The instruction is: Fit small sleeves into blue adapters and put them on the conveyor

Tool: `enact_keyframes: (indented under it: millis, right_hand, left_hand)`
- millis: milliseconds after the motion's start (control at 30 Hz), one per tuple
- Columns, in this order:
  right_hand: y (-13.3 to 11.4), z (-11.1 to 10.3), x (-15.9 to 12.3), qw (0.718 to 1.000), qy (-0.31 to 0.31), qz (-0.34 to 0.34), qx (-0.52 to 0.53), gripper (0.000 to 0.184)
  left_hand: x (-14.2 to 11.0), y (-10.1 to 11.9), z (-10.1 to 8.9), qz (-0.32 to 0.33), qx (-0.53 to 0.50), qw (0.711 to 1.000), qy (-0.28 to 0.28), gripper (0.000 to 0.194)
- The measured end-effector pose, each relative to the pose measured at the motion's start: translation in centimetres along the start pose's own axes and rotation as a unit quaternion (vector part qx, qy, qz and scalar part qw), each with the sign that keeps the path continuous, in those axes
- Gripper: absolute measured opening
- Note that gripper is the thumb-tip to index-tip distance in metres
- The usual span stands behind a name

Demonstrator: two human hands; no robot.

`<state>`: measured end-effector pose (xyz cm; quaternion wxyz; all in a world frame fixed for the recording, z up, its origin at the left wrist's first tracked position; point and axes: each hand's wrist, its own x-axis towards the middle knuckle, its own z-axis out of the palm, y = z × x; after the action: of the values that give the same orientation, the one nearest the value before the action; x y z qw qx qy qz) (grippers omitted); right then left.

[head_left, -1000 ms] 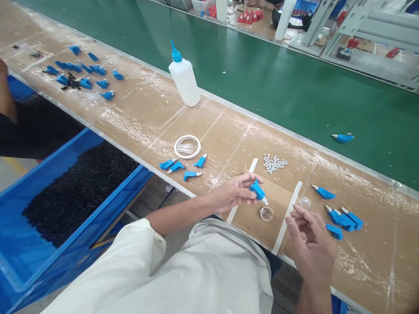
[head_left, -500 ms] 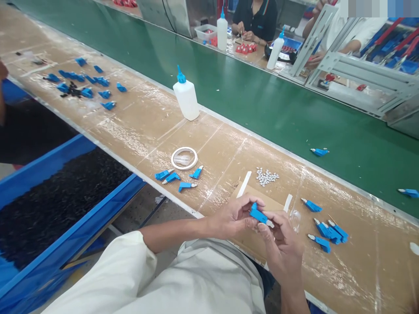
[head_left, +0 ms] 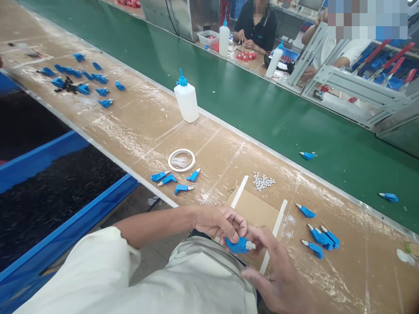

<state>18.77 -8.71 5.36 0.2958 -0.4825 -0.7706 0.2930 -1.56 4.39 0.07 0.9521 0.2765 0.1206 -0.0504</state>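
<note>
My left hand [head_left: 218,223] is closed on a blue plastic part [head_left: 236,245] with a pale tip, its thumb pressed on the top. The part is held low, close to my shirt, with the tip toward the right. Beside that tip is my right hand [head_left: 283,272], its thumb spread well away from the index finger. Whether its fingertips touch the tip I cannot tell. Under and beyond both hands lies a cardboard sheet [head_left: 258,209] with white tape strips [head_left: 240,192]. A heap of small grey pieces [head_left: 262,181] sits just past it.
Similar blue parts [head_left: 322,237] lie to the right, others [head_left: 175,178] near a white tape roll [head_left: 182,160]. A white bottle [head_left: 187,100] stands by the green conveyor [head_left: 229,104], which carries more blue parts. Blue bins [head_left: 65,205] of black pieces are at left. Co-workers sit opposite.
Both hands have come down toward my body with the blue part, which is now turned more level. My right thumb has left the part. Parts on the conveyor have shifted left.
</note>
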Motion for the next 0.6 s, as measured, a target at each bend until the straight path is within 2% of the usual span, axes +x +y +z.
enact_keyframes:
  millis: [67,133,167,233,267,333,400,500,600]
  right_hand:
    - [1.9,-2.2,0.5,0.997,0.037,0.065,0.007,0.063]
    - [5.3,-5.5,2.2,0.980,0.077,0.170,-0.074,0.043]
    - [7.3,-7.4,3.4,0.960,0.097,0.222,-0.138,0.040]
    - [11.7,-11.2,6.5,0.901,0.117,0.317,-0.274,0.041]
    - [13.9,-12.8,8.2,0.883,0.127,0.336,-0.304,0.042]
    - [17.6,-15.1,11.4,0.864,0.139,0.347,-0.337,0.049]
    - [20.6,-16.1,14.0,0.859,0.135,0.341,-0.359,0.056]
    - [23.7,-16.0,16.8,0.862,0.111,0.320,-0.377,0.052]
    - [25.5,-15.6,17.7,0.871,0.079,0.292,-0.386,0.042]
  left_hand:
    - [-0.6,0.3,-0.1,0.043,-0.027,0.999,0.015,0.036]
    - [-1.1,0.5,-0.3,0.085,-0.051,0.995,0.032,0.041]
    - [-1.2,0.6,-0.5,0.104,-0.060,0.992,0.040,0.041]
    - [-1.4,0.6,-0.7,0.134,-0.070,0.987,0.050,0.036]
    - [-1.4,0.6,-0.8,0.145,-0.072,0.985,0.054,0.034]
    - [-1.3,0.6,-0.9,0.162,-0.072,0.982,0.061,0.032]
    - [-1.1,0.6,-0.9,0.172,-0.069,0.980,0.068,0.032]
    - [-1.0,0.9,-0.9,0.179,-0.067,0.978,0.081,0.031]
    - [-1.0,1.0,-1.0,0.173,-0.067,0.979,0.086,0.033]
